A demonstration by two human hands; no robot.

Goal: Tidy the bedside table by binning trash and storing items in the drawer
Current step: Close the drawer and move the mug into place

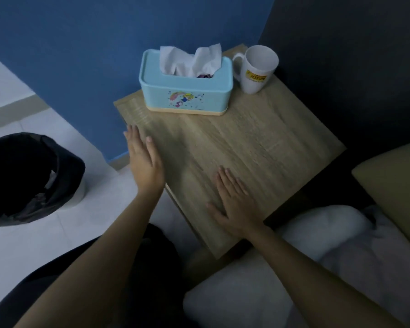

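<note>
The wooden bedside table (258, 143) fills the middle of the view. At its back edge stands a light blue tissue box (187, 91) with white tissue sticking out of the top. Right of it is a white mug (256, 69) with a yellow label. My left hand (143, 159) is flat and empty at the table's left edge, fingers together and pointing away. Palm down, my right hand (234, 202) rests on the table's near part, holding nothing. The drawer is hidden from this angle.
A bin (31, 178) lined with a black bag stands on the white tiled floor to the left. A blue wall runs behind the table. White bedding (317, 256) and an olive pillow (393, 185) lie to the right.
</note>
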